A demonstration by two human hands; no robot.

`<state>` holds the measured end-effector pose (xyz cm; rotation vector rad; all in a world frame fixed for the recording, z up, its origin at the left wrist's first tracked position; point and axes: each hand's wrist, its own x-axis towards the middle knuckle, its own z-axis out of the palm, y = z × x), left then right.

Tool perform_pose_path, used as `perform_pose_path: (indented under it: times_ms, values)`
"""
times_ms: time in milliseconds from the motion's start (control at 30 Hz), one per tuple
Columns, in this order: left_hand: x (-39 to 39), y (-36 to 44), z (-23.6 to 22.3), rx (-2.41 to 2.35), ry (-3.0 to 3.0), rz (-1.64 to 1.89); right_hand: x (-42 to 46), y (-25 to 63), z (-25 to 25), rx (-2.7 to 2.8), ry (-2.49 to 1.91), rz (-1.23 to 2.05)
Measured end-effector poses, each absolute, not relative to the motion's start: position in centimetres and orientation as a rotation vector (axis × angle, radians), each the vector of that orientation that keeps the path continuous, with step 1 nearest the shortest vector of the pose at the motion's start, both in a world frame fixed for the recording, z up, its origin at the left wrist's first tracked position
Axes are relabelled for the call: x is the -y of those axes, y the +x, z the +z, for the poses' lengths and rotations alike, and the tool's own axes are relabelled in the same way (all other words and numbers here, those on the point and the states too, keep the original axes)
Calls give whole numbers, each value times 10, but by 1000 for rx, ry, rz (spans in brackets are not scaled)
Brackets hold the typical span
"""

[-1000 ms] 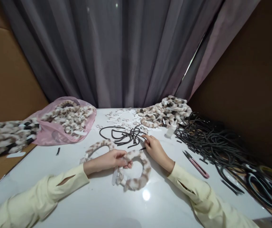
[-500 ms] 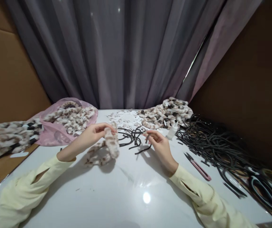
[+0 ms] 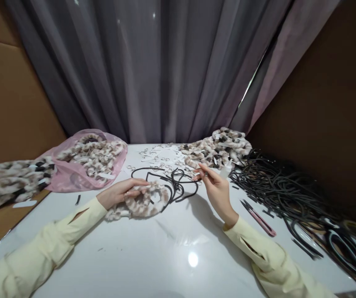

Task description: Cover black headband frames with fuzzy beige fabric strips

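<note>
Two hands, left hand (image 3: 119,193) on two furry headbands (image 3: 142,203), right hand (image 3: 217,190) raised

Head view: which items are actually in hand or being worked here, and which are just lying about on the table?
In hand:
- left hand resting on the furry headband
- right hand raised, pinching something too small to tell, above the loose black bands

Lying about:
- pink bag of furry headbands
- furry pile
- black band heap
- pink snips
- small white bottle

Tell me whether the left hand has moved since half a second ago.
Yes. The left hand dropped from level with the pink plastic bag onto the fuzzy spotted fabric hoop.
</note>
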<state>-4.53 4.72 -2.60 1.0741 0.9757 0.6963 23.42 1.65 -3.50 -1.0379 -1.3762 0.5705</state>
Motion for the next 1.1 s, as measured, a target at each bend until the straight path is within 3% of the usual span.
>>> perform_pose_path:
  times_ms: [200,600,800,1100]
  values:
    - [-52,-51,-36,-1020,994,450,-16,229,-33,1282,-1015,791]
    - [-50,-47,-38,-882,982,446,-15,228,-26,1222,-948,1259]
    - [-49,-46,-40,-828,1054,472,-5,213,-31,1601,-1214,1080]
    - [-26,-29,-29,-800,1301,433,12,193,-45,2093,-1068,887]
